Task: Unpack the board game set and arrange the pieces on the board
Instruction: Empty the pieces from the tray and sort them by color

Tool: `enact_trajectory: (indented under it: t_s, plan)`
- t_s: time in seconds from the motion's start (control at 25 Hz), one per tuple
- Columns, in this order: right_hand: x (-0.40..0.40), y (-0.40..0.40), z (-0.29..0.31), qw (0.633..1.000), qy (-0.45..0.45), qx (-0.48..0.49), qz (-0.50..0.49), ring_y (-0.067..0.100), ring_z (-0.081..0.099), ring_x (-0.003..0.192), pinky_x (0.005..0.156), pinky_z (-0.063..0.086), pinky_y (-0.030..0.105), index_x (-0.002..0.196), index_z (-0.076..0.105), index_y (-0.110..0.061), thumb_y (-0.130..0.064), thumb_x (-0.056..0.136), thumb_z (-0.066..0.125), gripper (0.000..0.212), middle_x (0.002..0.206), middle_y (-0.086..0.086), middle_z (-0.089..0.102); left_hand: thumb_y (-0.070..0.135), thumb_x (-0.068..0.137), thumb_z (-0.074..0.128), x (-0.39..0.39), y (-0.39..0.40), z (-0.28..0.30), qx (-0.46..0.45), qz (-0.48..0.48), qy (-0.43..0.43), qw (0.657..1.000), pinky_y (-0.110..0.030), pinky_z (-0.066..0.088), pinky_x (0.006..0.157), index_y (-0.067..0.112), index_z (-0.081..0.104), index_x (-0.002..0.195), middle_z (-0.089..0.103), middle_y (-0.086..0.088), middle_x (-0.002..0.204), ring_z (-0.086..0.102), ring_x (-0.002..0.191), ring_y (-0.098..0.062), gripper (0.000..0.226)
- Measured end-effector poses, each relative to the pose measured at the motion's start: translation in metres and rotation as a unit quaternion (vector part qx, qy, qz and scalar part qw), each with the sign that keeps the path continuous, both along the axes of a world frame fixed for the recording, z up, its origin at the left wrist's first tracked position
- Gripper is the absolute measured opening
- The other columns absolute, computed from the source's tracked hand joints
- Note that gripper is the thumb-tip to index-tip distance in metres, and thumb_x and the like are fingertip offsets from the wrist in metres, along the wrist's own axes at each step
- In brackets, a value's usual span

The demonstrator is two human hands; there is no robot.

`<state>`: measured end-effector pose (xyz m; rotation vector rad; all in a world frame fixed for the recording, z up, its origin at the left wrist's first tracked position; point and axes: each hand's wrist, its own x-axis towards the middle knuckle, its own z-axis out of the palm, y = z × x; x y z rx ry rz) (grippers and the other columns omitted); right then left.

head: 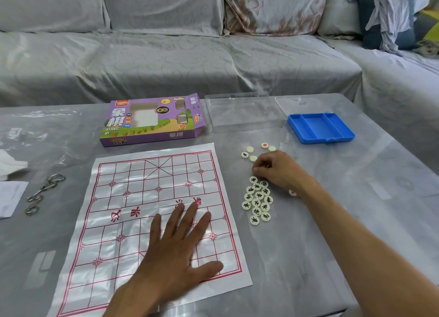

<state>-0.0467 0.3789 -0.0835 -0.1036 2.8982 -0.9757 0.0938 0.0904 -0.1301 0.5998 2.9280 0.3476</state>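
Cream round pieces (257, 201) lie clustered on the table (332, 221) just right of the plastic board (152, 212), which the flat, empty left hand (180, 250) pins; the right hand (276, 169) curls over them, its hold hidden, and should place each character-up on line crossings.

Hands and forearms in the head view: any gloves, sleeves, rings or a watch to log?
Both the left hand and right hand are bare: no gloves, rings or watch visible. Both forearms are uncovered as far as the frame edge, with no sleeve showing.
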Motion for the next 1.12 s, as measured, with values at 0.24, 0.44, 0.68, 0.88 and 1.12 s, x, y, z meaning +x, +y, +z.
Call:
enact_trajectory:
  t_s: [0.24,0.44,0.68,0.88,1.12]
  plan:
    - [-0.006,-0.013,-0.017,0.984,0.090,0.155,0.003,0.025,0.052,0.103,0.083,0.044,0.037,0.113,0.060,-0.017,-0.021,0.092,0.052,0.023,0.111,0.004,0.058,0.098,0.063,0.005,-0.001,0.001,0.007,-0.007,0.002,-0.026,1.000,-0.051,-0.022,0.110,0.053,-0.013,0.146,-0.034,0.020,0.151,-0.040,0.135,-0.006,0.096]
    - [-0.006,-0.012,-0.013,0.988,0.064,0.140,-0.014,0.018,0.049,0.095,0.078,0.040,0.031,0.104,0.058,-0.016,-0.027,0.090,0.057,0.018,0.102,-0.001,0.055,0.098,0.064,0.007,0.000,0.001,0.004,-0.002,0.002,-0.018,1.000,-0.051,-0.020,0.111,0.051,-0.006,0.148,-0.027,0.019,0.154,-0.036,0.138,-0.006,0.097]
    - [-0.010,0.002,-0.006,0.992,0.028,0.057,-0.112,0.024,0.059,0.091,0.076,0.043,0.032,0.097,0.071,-0.004,-0.016,0.096,0.050,0.024,0.106,0.013,0.067,0.097,0.058,-0.002,0.001,0.003,0.011,-0.027,-0.002,-0.036,0.999,-0.051,-0.022,0.110,0.054,-0.018,0.143,-0.039,0.020,0.148,-0.042,0.134,-0.007,0.097]
    - [-0.007,0.009,0.000,0.994,0.007,0.049,-0.102,0.017,0.057,0.082,0.071,0.039,0.027,0.097,0.074,-0.009,-0.020,0.095,0.056,0.021,0.099,0.008,0.069,0.096,0.068,0.011,-0.001,0.002,0.005,-0.005,0.003,-0.009,1.000,-0.050,-0.019,0.111,0.051,-0.007,0.148,-0.026,0.018,0.155,-0.035,0.138,-0.006,0.093]
    - [0.004,0.045,0.031,0.963,-0.176,0.165,-0.120,0.014,0.064,0.077,0.067,0.047,0.027,0.092,0.074,-0.010,-0.020,0.089,0.068,0.012,0.084,0.002,0.071,0.089,0.076,0.020,0.001,0.003,0.012,-0.032,-0.006,-0.029,0.999,-0.051,-0.023,0.110,0.053,-0.022,0.142,-0.043,0.020,0.145,-0.045,0.132,-0.007,0.087]
